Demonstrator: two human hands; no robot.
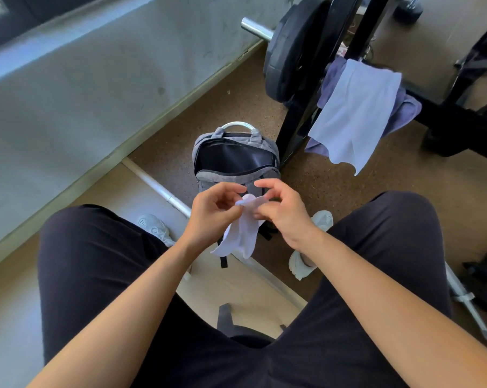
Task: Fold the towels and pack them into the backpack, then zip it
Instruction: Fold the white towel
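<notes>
A small white towel (243,233) hangs between my knees, pinched at its top edge by both hands. My left hand (211,214) grips its left corner and my right hand (284,211) holds the right corner. Just beyond them a grey backpack (233,161) stands on the floor, its main compartment unzipped and dark inside. A larger white towel (357,113) is draped over a purple towel (404,110) on the black rack bar at the right.
A weight plate (289,51) on a barbell sleeve (254,28) sits behind the backpack. Black rack frame (460,119) runs right. A white pipe (158,186) lies along the floor by the grey wall. My white shoes (306,264) flank the backpack.
</notes>
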